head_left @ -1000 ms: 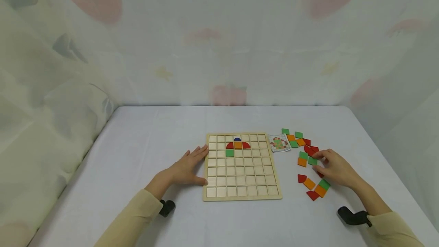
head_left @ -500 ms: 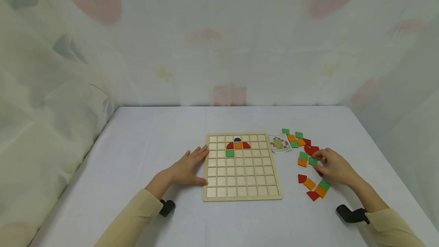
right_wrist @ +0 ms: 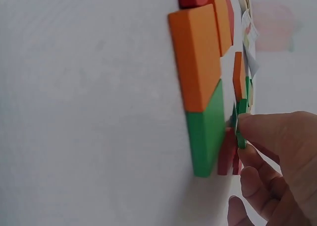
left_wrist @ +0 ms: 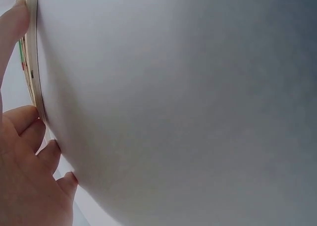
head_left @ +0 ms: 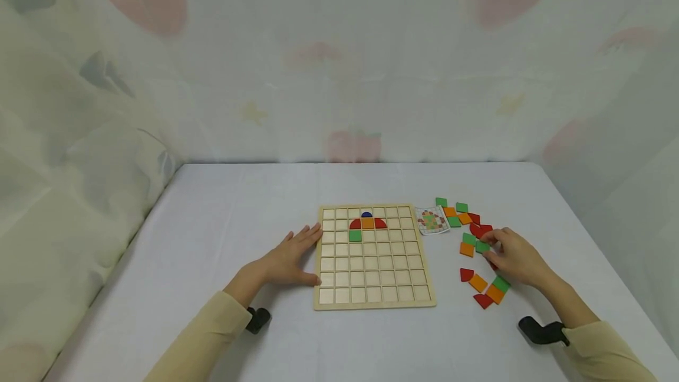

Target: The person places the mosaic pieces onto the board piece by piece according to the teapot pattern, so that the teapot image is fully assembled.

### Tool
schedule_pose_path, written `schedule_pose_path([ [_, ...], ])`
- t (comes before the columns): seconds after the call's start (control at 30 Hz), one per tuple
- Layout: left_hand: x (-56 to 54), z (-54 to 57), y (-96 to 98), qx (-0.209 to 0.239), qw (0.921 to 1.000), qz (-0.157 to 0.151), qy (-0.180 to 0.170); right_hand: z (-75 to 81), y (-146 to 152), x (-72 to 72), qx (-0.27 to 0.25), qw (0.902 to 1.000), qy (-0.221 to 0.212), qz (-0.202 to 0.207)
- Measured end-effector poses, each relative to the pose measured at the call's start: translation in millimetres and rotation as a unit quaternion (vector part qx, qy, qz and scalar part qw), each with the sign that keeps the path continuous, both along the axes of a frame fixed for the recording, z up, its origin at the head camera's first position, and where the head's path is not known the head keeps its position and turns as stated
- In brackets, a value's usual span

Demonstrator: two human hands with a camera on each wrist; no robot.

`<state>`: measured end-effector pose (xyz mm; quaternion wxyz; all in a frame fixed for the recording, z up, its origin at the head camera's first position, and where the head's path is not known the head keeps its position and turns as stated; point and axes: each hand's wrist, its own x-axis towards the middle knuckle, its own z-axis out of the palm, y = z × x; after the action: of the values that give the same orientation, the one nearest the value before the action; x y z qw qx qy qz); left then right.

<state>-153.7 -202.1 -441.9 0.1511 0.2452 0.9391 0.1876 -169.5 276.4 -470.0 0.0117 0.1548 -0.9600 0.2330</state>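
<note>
A wooden grid board (head_left: 342, 280) lies on the white table. In its upper cells sit a blue half-round tile (head_left: 366, 214), an orange square tile (head_left: 368, 223) flanked by two red quarter-round tiles (head_left: 380, 224), and a green square tile (head_left: 355, 236). My left hand (head_left: 289, 258) has its fingers spread, with fingertips and thumb against the board's left edge. Right of the board, my right hand (head_left: 514, 257) pinches another green square tile (head_left: 482, 247) between thumb and index finger. In the right wrist view this green tile (right_wrist: 241, 139) stands on edge between the fingertips.
Loose orange, green and red tiles (head_left: 478, 283) lie scattered around the right hand. A small pattern card (head_left: 432, 220) sits by the board's upper right corner. Printed cloth (head_left: 254, 63) hangs behind the table. Each wrist carries a black camera mount (head_left: 541, 331).
My right wrist has shifted slightly left, the fingers staying at the green square tile. My left hand and the tiles on the board have not moved.
</note>
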Motion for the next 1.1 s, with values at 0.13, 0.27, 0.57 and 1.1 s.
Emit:
schedule_pose_path([
  [0.13,0.6,2.0,0.4,0.005,1.0000,0.000,-0.003,5.2,-3.2,-0.9,-0.009,0.9999,-0.005,0.000],
  [0.27,0.0,1.3,-0.2,0.011,0.9999,-0.003,-0.003,13.2,-11.3,-3.0,-0.018,0.9998,-0.009,0.001],
  [0.57,-0.3,0.6,-1.2,0.014,0.9999,-0.006,-0.003,25.4,-41.0,-7.4,-0.034,0.9990,0.003,0.028],
  [1.1,-0.1,-0.3,-4.6,0.017,0.9998,-0.002,-0.003,32.6,-116.6,-26.4,-0.072,0.9923,0.036,0.094],
])
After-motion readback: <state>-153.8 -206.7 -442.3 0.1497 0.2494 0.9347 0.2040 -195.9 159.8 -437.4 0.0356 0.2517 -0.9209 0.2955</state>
